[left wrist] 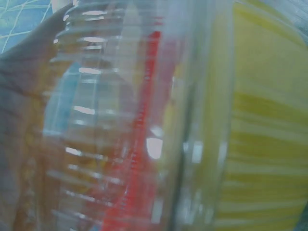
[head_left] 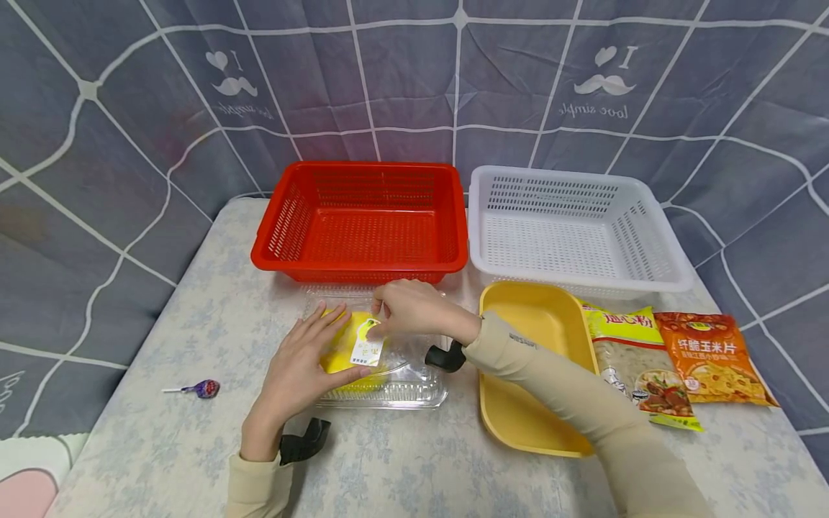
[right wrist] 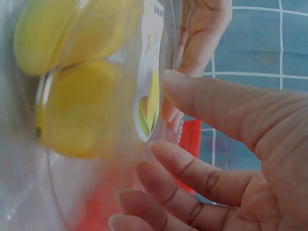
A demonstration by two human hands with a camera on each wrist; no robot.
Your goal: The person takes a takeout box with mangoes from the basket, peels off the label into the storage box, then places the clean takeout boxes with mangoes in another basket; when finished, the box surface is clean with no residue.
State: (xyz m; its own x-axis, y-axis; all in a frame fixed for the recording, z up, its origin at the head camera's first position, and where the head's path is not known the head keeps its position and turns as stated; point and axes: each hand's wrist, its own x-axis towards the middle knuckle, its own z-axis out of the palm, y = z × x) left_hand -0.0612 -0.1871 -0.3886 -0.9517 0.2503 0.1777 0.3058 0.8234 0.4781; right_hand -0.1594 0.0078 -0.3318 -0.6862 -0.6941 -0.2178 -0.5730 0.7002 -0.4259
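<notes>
A clear plastic clamshell box (head_left: 421, 392) lies on the table with yellow mangoes (right wrist: 86, 110) inside. Its lid carries a white label (head_left: 366, 352) with a fruit picture. Across the left part of the lid my left hand (head_left: 294, 370) rests with fingers spread. My right hand (head_left: 414, 309) comes in from the right, thumb and fingers at the label. In the right wrist view the thumb (right wrist: 192, 94) touches the label's edge, and the forefinger is by its lower tip, a gap between them. The left wrist view is blurred, filled by the ridged plastic wall (left wrist: 86, 120).
Behind the box stand a red basket (head_left: 356, 276) and a white basket (head_left: 583, 282). To the right are a yellow tub (head_left: 537, 424), a pasta bag (head_left: 637, 360) and an orange corn chip bag (head_left: 715, 360). A wrapped lollipop (head_left: 207, 389) lies at left.
</notes>
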